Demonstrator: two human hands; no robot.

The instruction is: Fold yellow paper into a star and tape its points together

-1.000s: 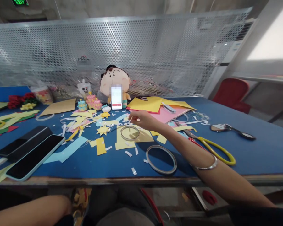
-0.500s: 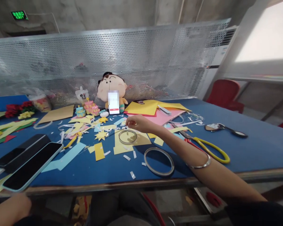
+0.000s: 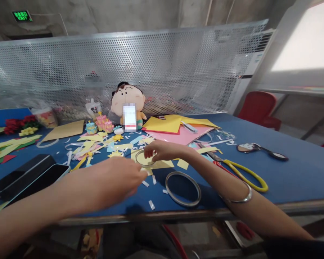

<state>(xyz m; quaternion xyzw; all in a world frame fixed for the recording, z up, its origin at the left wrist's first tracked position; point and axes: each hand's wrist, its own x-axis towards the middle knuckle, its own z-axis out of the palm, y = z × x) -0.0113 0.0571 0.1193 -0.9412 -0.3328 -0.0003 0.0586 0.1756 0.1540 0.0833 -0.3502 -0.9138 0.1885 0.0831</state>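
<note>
My right hand [image 3: 163, 150], a silver bangle on its forearm, hovers over the small tape roll [image 3: 137, 158] with its fingers curled in. Under that roll lies pale yellow paper [image 3: 162, 163]. My left hand [image 3: 110, 181] is blurred and closed near the table's front, its fingertips close to the right hand. Whatever either hand holds, if anything, is hidden. A larger tape roll [image 3: 198, 190] lies flat beneath the right wrist. Yellow-and-red-handled scissors [image 3: 243, 172] rest beyond the right forearm.
Paper scraps [image 3: 97, 142] are strewn over the blue table [image 3: 299, 176]. Two phones lie on the left, the nearer phone [image 3: 47, 181] partly behind my left forearm. A lit phone [image 3: 130, 117] leans on a plush doll [image 3: 128, 95]. A perforated metal screen [image 3: 164, 68] stands behind.
My left hand has come up from below the table edge to the middle, beside the right hand. My right hand has lowered slightly and moved toward me, over the small tape roll.
</note>
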